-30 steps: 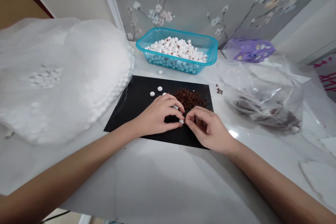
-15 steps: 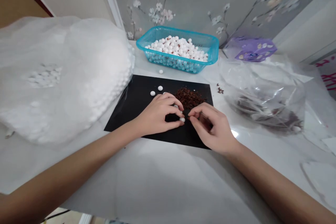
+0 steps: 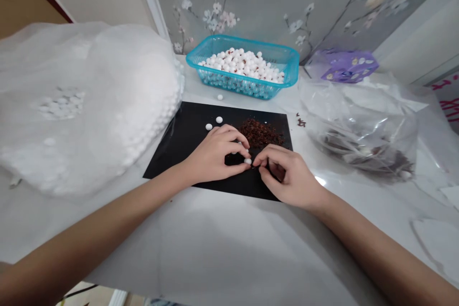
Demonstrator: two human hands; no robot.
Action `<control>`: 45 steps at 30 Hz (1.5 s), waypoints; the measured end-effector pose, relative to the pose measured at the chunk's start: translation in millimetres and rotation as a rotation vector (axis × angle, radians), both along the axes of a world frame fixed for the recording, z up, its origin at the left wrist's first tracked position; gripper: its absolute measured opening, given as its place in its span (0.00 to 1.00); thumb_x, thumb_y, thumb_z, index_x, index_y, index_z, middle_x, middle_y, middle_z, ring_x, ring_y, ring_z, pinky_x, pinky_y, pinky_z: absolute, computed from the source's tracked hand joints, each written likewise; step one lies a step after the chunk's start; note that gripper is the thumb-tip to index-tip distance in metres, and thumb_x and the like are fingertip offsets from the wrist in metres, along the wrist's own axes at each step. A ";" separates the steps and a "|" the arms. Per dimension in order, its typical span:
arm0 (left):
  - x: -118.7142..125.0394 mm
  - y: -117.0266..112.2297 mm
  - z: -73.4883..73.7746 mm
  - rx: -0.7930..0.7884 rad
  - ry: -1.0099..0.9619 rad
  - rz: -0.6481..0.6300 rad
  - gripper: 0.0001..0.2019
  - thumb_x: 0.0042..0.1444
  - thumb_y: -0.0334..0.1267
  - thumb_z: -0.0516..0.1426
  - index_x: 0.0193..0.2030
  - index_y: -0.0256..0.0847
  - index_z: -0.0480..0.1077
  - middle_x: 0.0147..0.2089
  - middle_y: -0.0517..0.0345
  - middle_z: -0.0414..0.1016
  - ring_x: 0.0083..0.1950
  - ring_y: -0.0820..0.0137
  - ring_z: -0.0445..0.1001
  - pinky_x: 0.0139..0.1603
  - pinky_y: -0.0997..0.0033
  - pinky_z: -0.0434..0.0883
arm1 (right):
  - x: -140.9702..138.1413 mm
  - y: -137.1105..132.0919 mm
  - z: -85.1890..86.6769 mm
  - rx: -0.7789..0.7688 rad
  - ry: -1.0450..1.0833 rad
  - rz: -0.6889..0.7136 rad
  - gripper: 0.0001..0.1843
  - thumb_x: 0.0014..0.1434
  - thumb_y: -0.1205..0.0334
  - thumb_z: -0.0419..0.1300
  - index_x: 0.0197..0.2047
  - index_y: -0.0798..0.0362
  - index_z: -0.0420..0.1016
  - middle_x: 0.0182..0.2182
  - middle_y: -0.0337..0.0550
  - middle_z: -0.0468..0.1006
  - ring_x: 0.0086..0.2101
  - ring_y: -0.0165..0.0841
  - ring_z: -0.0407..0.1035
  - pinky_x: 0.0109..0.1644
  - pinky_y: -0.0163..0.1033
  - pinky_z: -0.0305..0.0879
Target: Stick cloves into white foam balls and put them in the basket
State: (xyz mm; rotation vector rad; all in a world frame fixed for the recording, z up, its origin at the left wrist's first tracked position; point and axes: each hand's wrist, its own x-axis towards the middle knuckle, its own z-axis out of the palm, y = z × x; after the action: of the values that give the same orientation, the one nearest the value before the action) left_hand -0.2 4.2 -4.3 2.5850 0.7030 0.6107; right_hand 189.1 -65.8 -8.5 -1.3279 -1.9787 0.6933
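Note:
My left hand point(image 3: 215, 155) rests on a black mat point(image 3: 186, 138) and pinches a small white bead point(image 3: 247, 161) between thumb and forefinger. My right hand point(image 3: 287, 177) is pinched right beside that bead, fingertips almost touching it; what it holds is too small to name. A pile of small reddish-brown pieces point(image 3: 260, 133) lies on the mat just beyond both hands. Two loose white beads point(image 3: 219, 119) sit on the mat to the left of the pile.
A turquoise plastic basket point(image 3: 290, 69) of white beads stands behind the mat. A big clear bag of white beads point(image 3: 89, 105) fills the left. A crumpled clear bag with brown pieces point(image 3: 362, 138) lies right, a purple packet point(image 3: 346, 67) behind it.
The hands have stayed together over the mat; the right fingers shifted slightly and closed back in against the bead held by the left.

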 end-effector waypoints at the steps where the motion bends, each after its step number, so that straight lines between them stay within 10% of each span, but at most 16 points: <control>1: -0.1 -0.2 0.4 0.001 0.004 0.000 0.05 0.53 0.40 0.59 0.33 0.44 0.75 0.43 0.57 0.74 0.49 0.65 0.66 0.52 0.62 0.61 | -0.3 0.2 0.2 -0.003 -0.018 0.006 0.07 0.49 0.73 0.54 0.32 0.53 0.69 0.26 0.36 0.65 0.18 0.22 0.55 0.22 0.31 0.55; 15: -0.5 -0.1 -0.7 0.024 -0.015 -0.022 0.04 0.53 0.38 0.58 0.35 0.43 0.74 0.43 0.58 0.74 0.49 0.66 0.66 0.52 0.63 0.60 | 0.9 -2.8 -5.3 -0.012 0.095 -0.137 0.03 0.54 0.67 0.56 0.34 0.52 0.68 0.14 0.27 0.58 0.14 0.22 0.52 0.18 0.30 0.50; 24: 0.1 -1.1 2.4 0.011 0.003 -0.024 0.05 0.53 0.39 0.58 0.34 0.43 0.74 0.43 0.57 0.74 0.50 0.65 0.66 0.53 0.62 0.60 | -1.0 -0.6 -6.2 0.179 0.095 -0.127 0.07 0.56 0.70 0.57 0.35 0.52 0.75 0.33 0.40 0.75 0.19 0.21 0.59 0.22 0.30 0.59; 45: -0.6 2.2 -0.8 -0.020 -0.008 -0.049 0.04 0.53 0.40 0.60 0.33 0.44 0.75 0.43 0.58 0.74 0.50 0.66 0.65 0.53 0.62 0.61 | -4.3 -5.4 -13.1 0.478 -0.251 -0.082 0.07 0.57 0.72 0.55 0.37 0.51 0.67 0.26 0.34 0.76 0.19 0.22 0.65 0.21 0.29 0.56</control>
State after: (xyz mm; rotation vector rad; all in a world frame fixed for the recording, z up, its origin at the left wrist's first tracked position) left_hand -0.8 6.3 -5.1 2.5718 0.6379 0.5960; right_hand 184.7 -71.2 -21.6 -1.2293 -2.0954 0.0022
